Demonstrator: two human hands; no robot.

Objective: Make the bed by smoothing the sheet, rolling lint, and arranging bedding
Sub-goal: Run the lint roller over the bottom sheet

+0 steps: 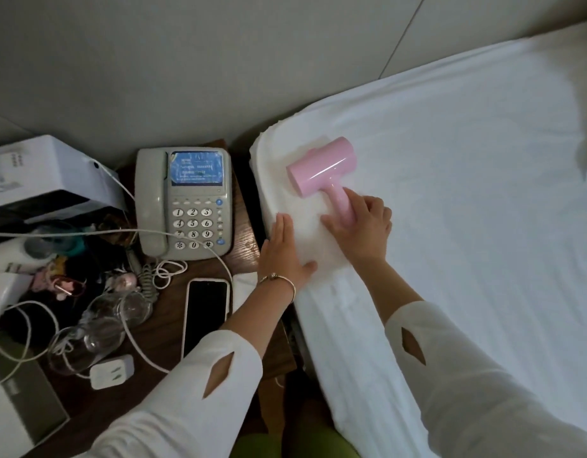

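- roller (pixel 321 170), pink, lies on the white sheet (pixel 450 193) at the bed corner, centre of frame; drum points up-left, handle runs down-right.
- judged light, rigid plastic; drum likely tacky, so the handle is the place to hold it.
- right hand (pixel 363 223) wraps its curled fingers round the handle end, drum clear of the fingers.
- left hand (pixel 283 251) lies flat, fingers straight, pressing the sheet edge just left of the roller, holding nothing.
- sheet soft, creases easily.
- phone (pixel 183 203) on the nightstand, left of the bed.
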